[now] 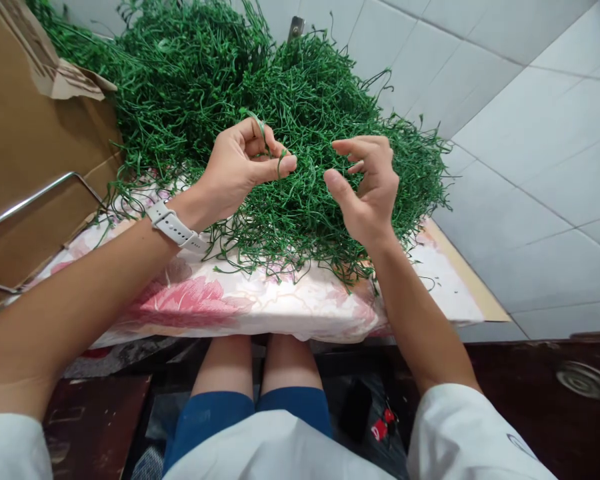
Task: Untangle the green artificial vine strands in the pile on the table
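Note:
A big heap of thin green plastic-looking stems (300,100) with small knobbed tips covers the cloth-topped table. Over its front part, my left hand (240,160) pinches a green stem (282,160) between thumb and fingers; part of the strand loops up over the index finger. A pale watch strap circles the left wrist. To the right, my right hand (367,180) hovers above the heap with thumb and fingers apart and nothing visible between them. Loose stems trail onto the cloth below both hands.
The flowered cloth (280,303) spans the table edge before my knees. A cardboard box (40,133) and a metal bar (30,200) stand at left. White tiled wall (520,153) closes off the back and right. A small red item (380,429) lies below on a dark surface.

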The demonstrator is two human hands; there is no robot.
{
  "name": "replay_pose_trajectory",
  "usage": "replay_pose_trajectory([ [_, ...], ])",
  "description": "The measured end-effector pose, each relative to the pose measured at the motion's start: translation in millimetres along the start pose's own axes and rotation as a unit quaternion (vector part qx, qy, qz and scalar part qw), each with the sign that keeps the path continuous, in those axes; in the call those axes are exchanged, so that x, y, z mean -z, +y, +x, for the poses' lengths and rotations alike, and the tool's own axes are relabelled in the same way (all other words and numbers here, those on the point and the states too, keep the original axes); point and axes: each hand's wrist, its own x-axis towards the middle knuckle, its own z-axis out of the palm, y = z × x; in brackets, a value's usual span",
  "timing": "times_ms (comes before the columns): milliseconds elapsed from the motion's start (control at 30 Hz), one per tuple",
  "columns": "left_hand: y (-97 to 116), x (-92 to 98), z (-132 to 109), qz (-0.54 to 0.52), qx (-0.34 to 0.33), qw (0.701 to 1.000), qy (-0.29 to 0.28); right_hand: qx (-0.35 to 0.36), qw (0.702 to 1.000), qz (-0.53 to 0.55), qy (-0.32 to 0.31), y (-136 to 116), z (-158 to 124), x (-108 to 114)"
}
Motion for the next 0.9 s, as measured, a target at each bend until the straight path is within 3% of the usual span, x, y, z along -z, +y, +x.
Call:
replay_pose_trajectory([
  [133,-11,-4.9,-2,0.003,-0.02,1.0,-0.011,0.044,0.997,-0.042,-0.039,-13,-4,-10],
  [267,-19,-11.3,-6,-0.001,-0.006,0.999,-0.036,0.069,0.996,-0.032,-0.037,-17,-6,-20],
  [433,-10,-13.7,-8,-0.037,0.046,0.998,-0.022,0.001,0.996,0.085,-0.026,-16,-5,-24],
  [633,8,-14.9,-7,-0.104,0.122,0.987,0.009,-0.162,0.927,0.336,-0.039,-19,0,-22],
  [767,8,-19.8,-10,-0.082,0.12,0.989,-0.029,-0.212,0.877,0.421,-0.092,-27,1,-26],
  [900,8,-21.4,-14,-0.06,0.148,0.983,-0.087,-0.236,0.855,0.439,-0.144,-30,-1,-29],
])
